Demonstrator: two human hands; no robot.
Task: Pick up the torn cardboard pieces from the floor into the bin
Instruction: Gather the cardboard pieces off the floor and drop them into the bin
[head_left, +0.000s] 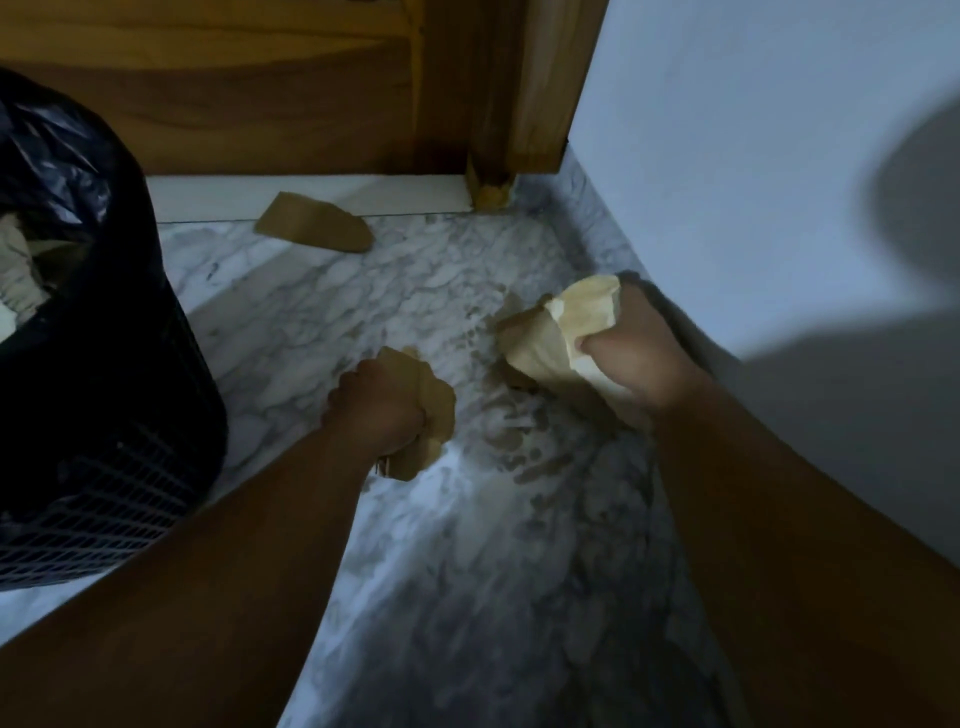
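Note:
My left hand (376, 402) is closed around a brown torn cardboard piece (434, 402) low over the marble floor (415, 296). My right hand (634, 351) grips a paler bunch of cardboard pieces (556, 332) close to the right wall. One more brown cardboard piece (314, 228) lies flat on the floor near the door threshold, apart from both hands. The black mesh bin (93, 415), lined with a black bag, stands at the left, with crumpled paper showing inside it.
A wooden door (260, 88) and its frame (524, 104) close off the far side. A white wall (753, 182) with a marble skirting runs along the right. The floor is a narrow strip between bin and wall.

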